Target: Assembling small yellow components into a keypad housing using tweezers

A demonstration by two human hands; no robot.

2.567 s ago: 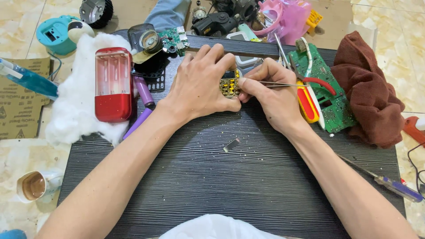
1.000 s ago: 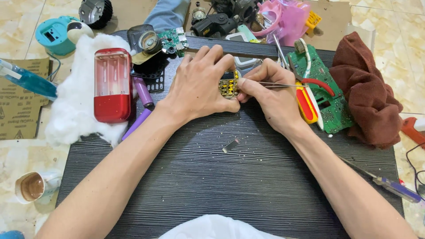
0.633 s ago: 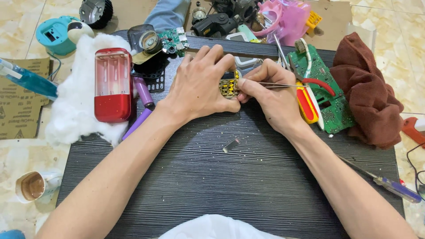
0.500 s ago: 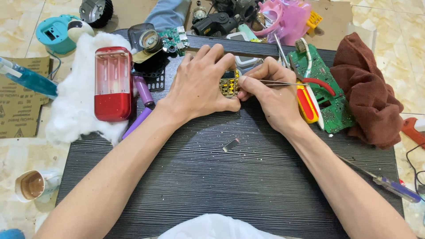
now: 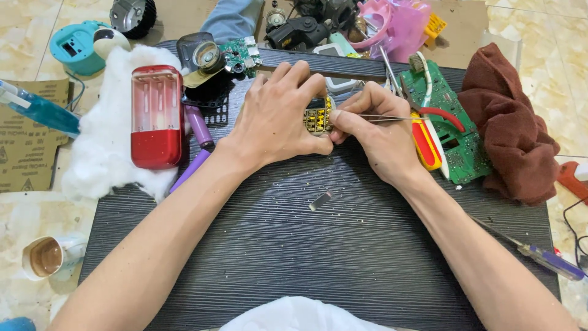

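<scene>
Right now left hand [image 5: 278,119] cups a small yellow-contact circuit board [image 5: 318,117] on the dark ribbed mat [image 5: 343,257], fingers curled over it. Right hand [image 5: 380,138], at 3 o'clock and touching, pinches thin tweezers [image 5: 383,117]. Red battery case [image 5: 157,116] at 9 o'clock, green board [image 5: 456,132] at 3.

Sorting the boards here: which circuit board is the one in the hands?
The small circuit board with yellow parts, pinched between the left hand and right hand; both green boards lie untouched on the mat.
</scene>
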